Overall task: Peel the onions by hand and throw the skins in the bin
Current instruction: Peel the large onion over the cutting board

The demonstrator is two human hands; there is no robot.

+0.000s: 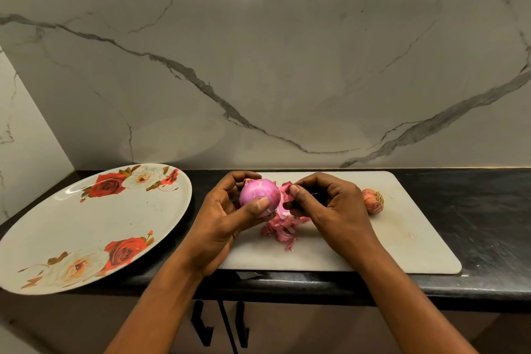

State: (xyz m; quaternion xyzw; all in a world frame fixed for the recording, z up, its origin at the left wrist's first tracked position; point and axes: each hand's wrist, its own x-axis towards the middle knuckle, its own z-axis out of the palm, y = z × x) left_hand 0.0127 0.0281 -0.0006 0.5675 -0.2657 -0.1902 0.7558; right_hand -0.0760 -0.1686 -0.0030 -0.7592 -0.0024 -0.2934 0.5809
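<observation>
The left hand (221, 217) holds the round pink-purple onion (258, 195) in a curled grip, just above the white plastic cutting board (402, 241). The right hand (330, 205) pinches a strip of pink skin (285, 190) at the onion's side; it seems attached there, but the view is not clear. This onion looks nearly peeled. A pile of pink skins (281, 231) lies on the board, not yet binned, and no bin is in view. A small unpeeled brownish onion (372, 200) waits at the right. On the large round rose-printed plate (115, 224), on the black desk (474, 210), I see only its printed flowers.

Rose-patterned plate (94, 224), white cutting board (388, 250), black counter (474, 210)
</observation>
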